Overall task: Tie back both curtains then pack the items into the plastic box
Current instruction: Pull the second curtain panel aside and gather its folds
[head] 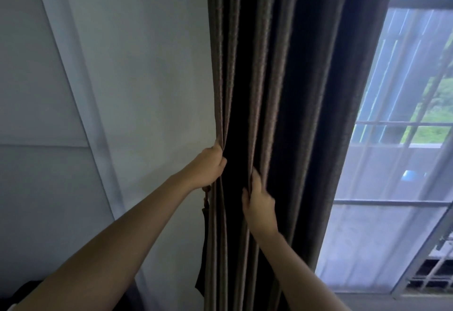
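Gathering is about where this stands, going by the head view, so it's early days. The heavy dark brown pleated fabric curtain (282, 78) hangs bunched in a tall column between the plain white wall (134, 65) and the window, and nothing is wrapped around it yet. The left grip (208, 166), a bare hand, has its fingers curled round the curtain's wall-side edge. The right grip (257, 203), also bare, pinches one of the middle folds just beside it and a bit lower.

Right under the left grip dangles a small dark beaded cord (206, 196), with a dark strip below it against the wall. My guess is that's the tieback, but it's too small to be sure. So my read is zero curtains tied. The second curtain isn't in shot, and neither the plastic box nor the items to pack show up at all. Most of the job is left.

Material-wise, the curtain looks thick, with a faint woven sheen on the ridges and near-black valleys between the pleats. I'd expect it to hold a bunch well but be bulky to wrap. To its right hangs a thin see-through white sheer curtain (382, 212), soft and floppy, with the straight pale bars of a metal window grille (416, 124) and blurry greenery showing through.
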The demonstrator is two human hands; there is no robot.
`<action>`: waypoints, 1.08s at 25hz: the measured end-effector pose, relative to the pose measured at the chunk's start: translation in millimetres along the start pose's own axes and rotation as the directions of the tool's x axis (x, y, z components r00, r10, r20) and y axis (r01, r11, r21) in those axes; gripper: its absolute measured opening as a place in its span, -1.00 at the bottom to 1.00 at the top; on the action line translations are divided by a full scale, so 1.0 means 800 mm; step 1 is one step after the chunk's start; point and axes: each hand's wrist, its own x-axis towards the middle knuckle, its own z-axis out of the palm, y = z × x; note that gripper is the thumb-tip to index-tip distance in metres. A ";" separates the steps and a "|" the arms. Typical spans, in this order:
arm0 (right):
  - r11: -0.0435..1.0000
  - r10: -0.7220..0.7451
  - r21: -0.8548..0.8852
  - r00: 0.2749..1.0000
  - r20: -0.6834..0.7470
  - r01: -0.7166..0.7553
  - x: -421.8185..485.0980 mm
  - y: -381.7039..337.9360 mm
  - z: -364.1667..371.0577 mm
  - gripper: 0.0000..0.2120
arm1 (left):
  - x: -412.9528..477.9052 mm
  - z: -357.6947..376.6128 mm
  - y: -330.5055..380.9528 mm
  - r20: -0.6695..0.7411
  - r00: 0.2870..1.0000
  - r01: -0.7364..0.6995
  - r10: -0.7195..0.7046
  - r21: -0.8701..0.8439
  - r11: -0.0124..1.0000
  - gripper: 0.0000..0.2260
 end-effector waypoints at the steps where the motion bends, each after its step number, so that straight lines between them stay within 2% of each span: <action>1: 1.000 0.012 -0.026 0.997 0.081 -0.009 -0.021 0.009 0.015 -0.38 | 0.001 0.001 0.002 0.011 1.000 -0.007 0.007 -0.011 1.000 -0.50; 3: 0.997 0.060 -0.055 0.970 0.235 -0.048 -0.050 0.022 0.034 -0.42 | 0.003 0.004 0.007 0.033 0.999 -0.015 0.016 -0.027 1.000 -0.48; 5: 0.990 0.126 -0.104 0.937 0.326 -0.097 -0.058 0.026 0.038 -0.47 | 0.003 0.009 0.012 0.042 0.999 -0.020 0.021 -0.021 1.000 -0.51; 9: 0.987 0.141 -0.127 0.923 0.359 -0.102 -0.049 0.019 0.032 -0.51 | 0.003 0.018 0.025 0.056 0.998 -0.025 0.028 -0.045 0.999 -0.57; 13: 0.986 0.143 -0.135 0.918 0.369 -0.099 -0.050 0.015 0.036 -0.58 | 0.004 0.027 0.038 -0.012 1.000 -0.011 0.010 -0.094 0.995 -0.70; 16: 0.986 0.115 -0.161 0.894 0.432 -0.049 -0.048 0.013 0.030 -0.53 | -0.002 0.034 0.048 -0.089 0.995 -0.043 0.035 -0.088 0.995 -0.64; 18: 0.973 -0.042 -0.206 0.952 0.302 0.108 -0.043 0.014 0.015 -0.56 | 0.001 0.036 0.044 -0.148 0.988 -0.046 0.047 0.010 0.999 -0.67; 20: 0.969 -0.165 -0.192 0.986 -0.036 0.155 -0.025 0.014 -0.008 -0.57 | 0.003 0.031 0.037 -0.165 0.986 0.005 0.008 0.083 0.997 -0.73; 21: 0.983 -0.154 -0.129 0.963 -0.220 0.127 -0.010 0.011 -0.022 -0.56 | 0.003 0.028 0.033 -0.153 0.988 0.021 -0.007 0.090 0.996 -0.74; 22: 0.995 -0.100 -0.035 0.935 -0.340 0.093 0.010 0.004 -0.040 -0.52 | 0.003 0.025 0.029 -0.139 0.990 0.021 -0.009 0.086 0.996 -0.74; 23: 0.996 -0.022 0.070 0.926 -0.377 0.053 0.032 -0.005 -0.058 -0.48 | 0.002 0.022 0.027 -0.127 0.992 0.013 -0.003 0.079 0.997 -0.75; 25: 0.978 0.094 0.205 0.965 -0.246 -0.043 0.069 -0.012 -0.075 -0.42 | -0.001 0.019 0.024 -0.112 0.994 -0.001 0.009 0.072 0.997 -0.76; 27: 0.995 0.083 0.064 0.993 -0.089 -0.078 0.074 -0.010 -0.067 -0.49 | -0.003 0.019 0.023 -0.107 0.994 -0.007 0.014 0.065 0.998 -0.76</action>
